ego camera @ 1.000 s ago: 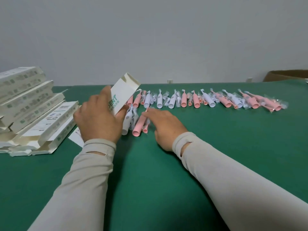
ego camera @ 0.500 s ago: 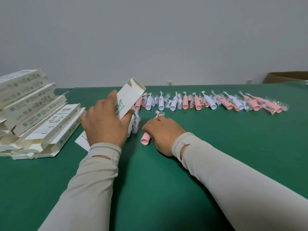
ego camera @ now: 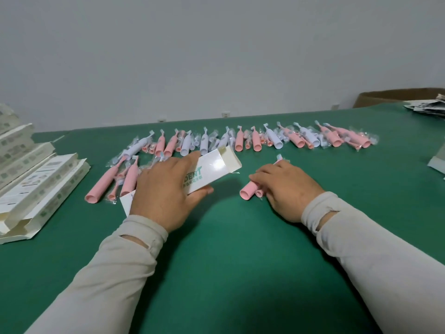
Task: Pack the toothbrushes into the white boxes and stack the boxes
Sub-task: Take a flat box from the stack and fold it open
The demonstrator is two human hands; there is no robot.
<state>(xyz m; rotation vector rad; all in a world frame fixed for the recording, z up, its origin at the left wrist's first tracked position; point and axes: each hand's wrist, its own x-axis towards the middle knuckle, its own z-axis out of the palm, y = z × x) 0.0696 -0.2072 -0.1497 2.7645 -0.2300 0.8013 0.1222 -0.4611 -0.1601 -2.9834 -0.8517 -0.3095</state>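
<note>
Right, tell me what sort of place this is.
Probably a small packing workbench, not a home. A long row of bagged pink and white toothbrushes lies on a green table, a stack of white boxes sits at the left, and the left hand holds an open box.

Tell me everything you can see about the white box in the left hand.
The long white cardboard box is glossy, with teal lettering on its face. Its far end is open, a small flap standing up at the mouth and the inside cream-coloured. It lies tilted, the open end raised toward the row of toothbrushes. The left hand grips its near end, fingers over the top and thumb beneath. Nothing is visibly inside.
</note>
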